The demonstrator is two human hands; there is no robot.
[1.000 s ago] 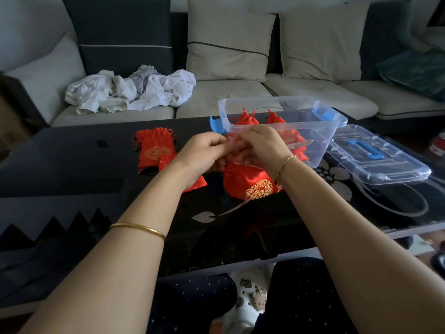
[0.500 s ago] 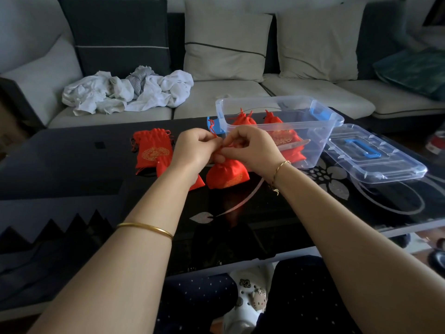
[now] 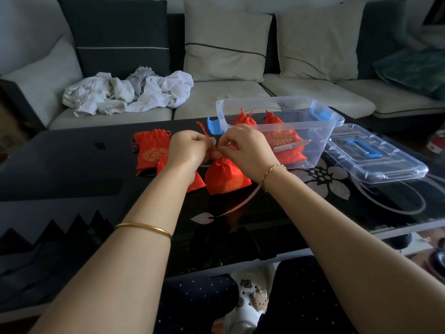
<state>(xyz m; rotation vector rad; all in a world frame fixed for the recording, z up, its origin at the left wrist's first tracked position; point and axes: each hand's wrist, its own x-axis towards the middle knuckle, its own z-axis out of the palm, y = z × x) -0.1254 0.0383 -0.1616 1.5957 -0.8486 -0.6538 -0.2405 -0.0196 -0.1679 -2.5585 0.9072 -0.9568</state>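
Note:
A filled red drawstring pouch [image 3: 225, 178] with a gold emblem stands on the black glass table [image 3: 72, 169]. My left hand [image 3: 190, 149] and my right hand [image 3: 245, 147] meet above its gathered neck, each pinching the red drawstring; one cord end [image 3: 202, 128] sticks up past my left hand. Flat red pouches [image 3: 150, 150] lie to the left, one partly hidden under my left wrist. Behind my right hand a clear plastic box [image 3: 322, 135] holds more tied red pouches [image 3: 279, 135].
The box's clear lid [image 3: 375, 155] with a blue handle lies on the table to the right. A sofa with cushions runs behind the table, with a heap of white cloth [image 3: 127, 92] on its left seat. The table's near edge lies above my knees.
The pouch has come down from mid-air onto the table and its neck is drawn tight. Both hands have closed in on the drawstring.

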